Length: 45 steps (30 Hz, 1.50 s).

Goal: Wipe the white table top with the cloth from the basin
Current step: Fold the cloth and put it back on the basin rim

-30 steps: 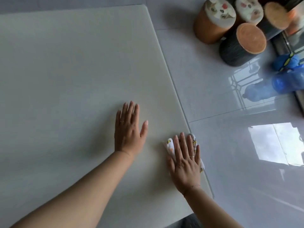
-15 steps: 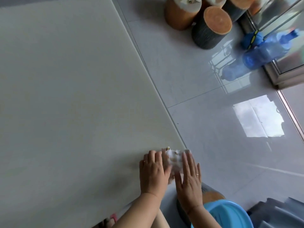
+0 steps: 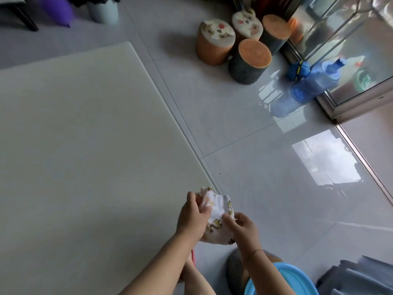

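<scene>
My left grip and right grip are both clamped on the white printed cloth. It is bunched between them at the near right edge of the table. The blue basin lies nearer, to the right.

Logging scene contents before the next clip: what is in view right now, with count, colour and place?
table top: one, white, left half of view
cloth: one, white with yellow print, at the table's right edge
basin: one, light blue, bottom right, partly cut off
log-shaped stools: four, two orange-topped with dark sides, two with cartoon faces, on the far floor
bottle: one, blue, by the glass door
purple object: one, top left, kind unclear
grey fabric: one pile, bottom right corner
left hand: grips the cloth's left side
right hand: pinches the cloth's right edge
</scene>
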Tool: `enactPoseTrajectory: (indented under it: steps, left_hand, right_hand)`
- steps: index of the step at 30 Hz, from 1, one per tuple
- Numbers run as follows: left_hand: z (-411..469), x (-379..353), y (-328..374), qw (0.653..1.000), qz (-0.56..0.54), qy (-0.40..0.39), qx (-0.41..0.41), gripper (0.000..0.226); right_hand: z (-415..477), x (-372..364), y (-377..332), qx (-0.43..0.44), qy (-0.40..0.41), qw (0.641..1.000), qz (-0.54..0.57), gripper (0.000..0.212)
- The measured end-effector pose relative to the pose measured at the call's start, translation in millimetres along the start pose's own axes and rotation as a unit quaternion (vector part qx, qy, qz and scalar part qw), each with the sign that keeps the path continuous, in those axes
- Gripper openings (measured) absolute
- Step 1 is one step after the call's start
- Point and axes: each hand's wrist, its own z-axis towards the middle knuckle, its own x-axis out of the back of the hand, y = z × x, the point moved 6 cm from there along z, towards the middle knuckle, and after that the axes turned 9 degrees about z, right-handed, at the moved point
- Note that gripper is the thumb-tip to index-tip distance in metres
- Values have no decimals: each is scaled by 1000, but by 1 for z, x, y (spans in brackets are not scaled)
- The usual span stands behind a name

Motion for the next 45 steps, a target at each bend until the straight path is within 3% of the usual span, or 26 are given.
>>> enactPoseTrajectory:
  steps: [7, 13, 22, 27, 33, 45]
  left_hand:
    - [-58, 119, 80, 993, -67, 69, -70, 28]
    - [-154, 214, 144, 975, -126, 126, -133, 27]
    - [-288, 265, 173, 954, -116, 142, -238, 19]
    - [-325, 232, 192, 952, -77, 91, -281, 22]
    - [-368, 156, 210, 945, -49, 28, -321, 24]
    - [-466, -79, 157, 936, 27, -184, -299, 24]
  right_hand:
    - [-76, -10, -130, 57, -62, 986, 145, 11]
    - [-178, -15, -239, 180, -98, 961, 184, 5]
    - [-322, 21, -282, 240, -149, 933, 223, 17]
    - [-365, 79, -260, 266, -127, 919, 262, 15]
    - [-393, 161, -198, 262, -42, 921, 286, 16]
    - [-451, 323, 17, 183, 133, 928, 296, 35]
